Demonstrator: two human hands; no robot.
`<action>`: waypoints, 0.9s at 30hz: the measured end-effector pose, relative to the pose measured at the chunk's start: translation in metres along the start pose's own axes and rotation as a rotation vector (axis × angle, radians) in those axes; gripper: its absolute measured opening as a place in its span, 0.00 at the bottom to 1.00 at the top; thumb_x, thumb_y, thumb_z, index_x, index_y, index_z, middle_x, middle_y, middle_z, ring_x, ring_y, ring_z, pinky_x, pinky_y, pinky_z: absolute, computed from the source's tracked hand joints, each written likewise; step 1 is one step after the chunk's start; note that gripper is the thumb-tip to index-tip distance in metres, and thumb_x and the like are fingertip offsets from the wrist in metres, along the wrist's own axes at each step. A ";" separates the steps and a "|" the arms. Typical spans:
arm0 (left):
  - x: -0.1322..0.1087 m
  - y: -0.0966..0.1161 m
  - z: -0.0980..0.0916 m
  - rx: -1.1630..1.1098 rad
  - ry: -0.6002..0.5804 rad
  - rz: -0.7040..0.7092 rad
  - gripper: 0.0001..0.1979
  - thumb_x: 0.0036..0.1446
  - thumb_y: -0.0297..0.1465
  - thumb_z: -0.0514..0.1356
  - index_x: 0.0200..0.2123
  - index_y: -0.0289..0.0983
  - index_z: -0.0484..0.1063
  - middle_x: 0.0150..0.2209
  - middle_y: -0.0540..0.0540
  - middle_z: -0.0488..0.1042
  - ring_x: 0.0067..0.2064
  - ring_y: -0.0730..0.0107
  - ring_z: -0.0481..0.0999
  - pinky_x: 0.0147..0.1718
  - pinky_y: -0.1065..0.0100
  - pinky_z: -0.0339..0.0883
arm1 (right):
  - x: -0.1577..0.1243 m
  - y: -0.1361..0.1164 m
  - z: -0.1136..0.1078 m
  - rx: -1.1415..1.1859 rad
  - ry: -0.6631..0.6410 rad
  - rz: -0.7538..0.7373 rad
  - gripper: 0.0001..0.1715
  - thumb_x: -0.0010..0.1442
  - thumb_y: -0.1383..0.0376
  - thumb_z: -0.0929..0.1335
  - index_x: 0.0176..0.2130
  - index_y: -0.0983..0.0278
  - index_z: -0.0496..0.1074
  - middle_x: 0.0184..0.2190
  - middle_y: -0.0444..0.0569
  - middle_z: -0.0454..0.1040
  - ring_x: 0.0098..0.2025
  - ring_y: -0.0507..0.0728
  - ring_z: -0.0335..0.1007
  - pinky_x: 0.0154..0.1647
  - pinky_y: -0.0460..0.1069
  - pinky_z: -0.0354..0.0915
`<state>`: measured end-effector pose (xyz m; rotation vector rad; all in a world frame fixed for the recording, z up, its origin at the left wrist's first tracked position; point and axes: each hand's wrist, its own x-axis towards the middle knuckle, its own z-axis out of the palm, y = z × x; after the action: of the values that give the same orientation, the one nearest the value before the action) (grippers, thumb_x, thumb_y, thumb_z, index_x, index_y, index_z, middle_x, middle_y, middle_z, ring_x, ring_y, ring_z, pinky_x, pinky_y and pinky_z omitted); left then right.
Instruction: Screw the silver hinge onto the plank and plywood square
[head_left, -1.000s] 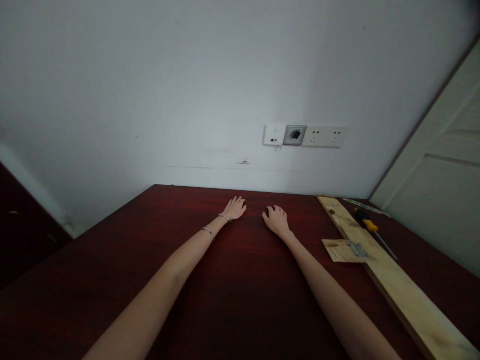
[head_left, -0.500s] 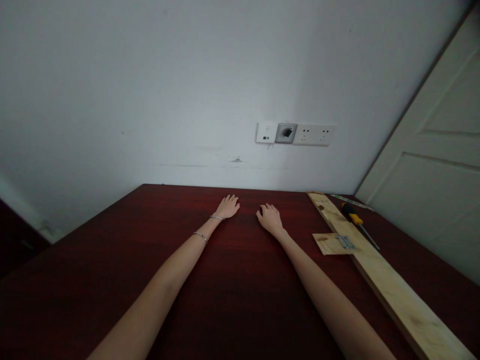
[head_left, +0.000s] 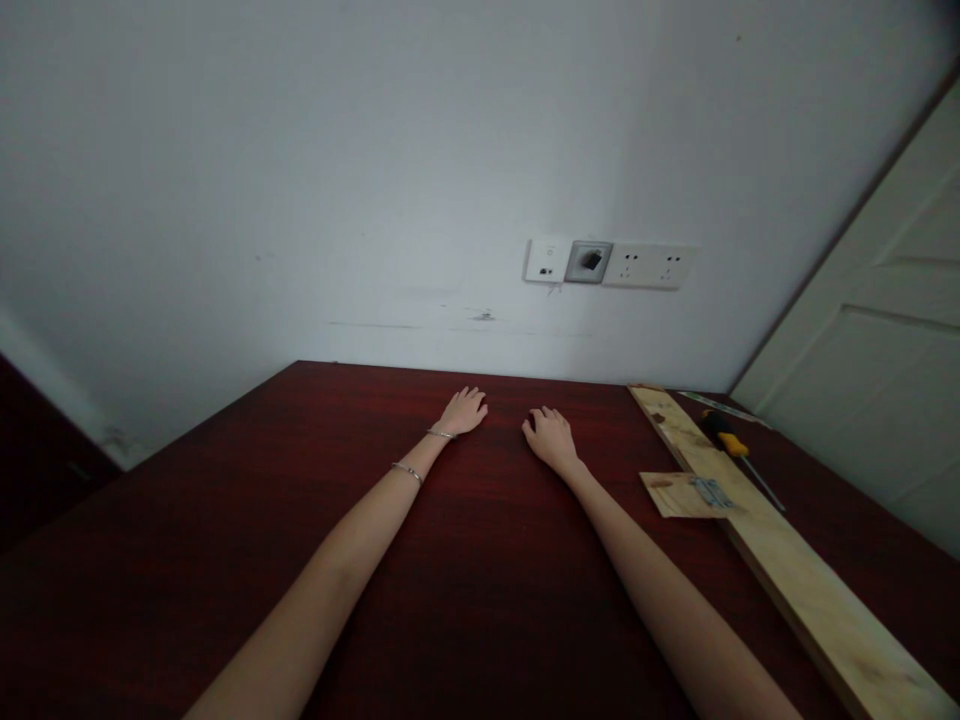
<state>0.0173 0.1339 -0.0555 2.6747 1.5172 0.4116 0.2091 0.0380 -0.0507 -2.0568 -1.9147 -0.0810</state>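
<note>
My left hand [head_left: 463,410] rests palm down on the dark red table [head_left: 465,580], fingers spread and nothing in it. Two thin bracelets circle that wrist and forearm. A short gap to its right, my right hand [head_left: 550,437] also lies on the tabletop, open, with its fingers slightly bent. To the right of it a long wooden board [head_left: 802,570] runs from the back edge towards me. A small wood piece [head_left: 679,494] sits against the board's left side, with a metal hinge [head_left: 709,491] where the two meet.
Beyond the board lies a screwdriver [head_left: 731,443] with a black and yellow handle. A thin ruler-like strip [head_left: 720,405] is near the back right corner. Wall sockets [head_left: 649,265] are set in the white wall behind the table. A white panelled door [head_left: 885,370] stands at right.
The whole view has shifted slightly, so things appear a little further right. Both hands stay in place on the table, and the board and tools have not moved.
</note>
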 end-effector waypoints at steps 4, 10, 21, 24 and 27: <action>-0.001 0.000 -0.001 -0.003 0.003 0.000 0.24 0.66 0.35 0.46 0.60 0.30 0.62 0.64 0.36 0.57 0.67 0.51 0.52 0.62 0.54 0.49 | -0.001 -0.001 -0.001 -0.001 0.003 0.002 0.26 0.65 0.59 0.57 0.56 0.68 0.67 0.59 0.61 0.65 0.62 0.65 0.56 0.60 0.57 0.52; -0.001 -0.001 -0.001 -0.010 0.004 0.000 0.24 0.66 0.35 0.47 0.60 0.29 0.62 0.64 0.36 0.57 0.66 0.51 0.52 0.62 0.54 0.49 | -0.001 -0.002 -0.002 0.003 -0.014 0.008 0.27 0.65 0.59 0.57 0.57 0.69 0.66 0.60 0.61 0.63 0.63 0.66 0.55 0.61 0.58 0.51; -0.001 -0.002 -0.001 -0.006 0.020 0.008 0.23 0.65 0.35 0.47 0.59 0.29 0.63 0.64 0.35 0.59 0.66 0.52 0.54 0.62 0.55 0.50 | 0.001 -0.006 -0.034 0.042 -0.034 0.026 0.27 0.64 0.60 0.60 0.59 0.69 0.63 0.56 0.62 0.68 0.57 0.64 0.64 0.56 0.55 0.58; 0.000 -0.003 0.000 -0.011 0.021 0.008 0.23 0.65 0.35 0.48 0.59 0.31 0.63 0.63 0.36 0.59 0.66 0.54 0.55 0.62 0.55 0.50 | 0.002 -0.003 -0.067 0.050 -0.020 0.011 0.28 0.62 0.60 0.61 0.59 0.69 0.62 0.55 0.63 0.69 0.56 0.65 0.65 0.53 0.55 0.61; 0.001 -0.004 -0.001 -0.024 0.017 0.008 0.22 0.64 0.34 0.49 0.58 0.32 0.65 0.63 0.38 0.61 0.65 0.57 0.56 0.62 0.57 0.50 | -0.008 0.007 -0.110 0.049 0.000 -0.021 0.26 0.62 0.61 0.62 0.56 0.70 0.65 0.54 0.64 0.69 0.55 0.66 0.66 0.53 0.56 0.61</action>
<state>0.0141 0.1366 -0.0548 2.6668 1.4976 0.4514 0.2353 -0.0007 0.0497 -2.0054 -1.9197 -0.0382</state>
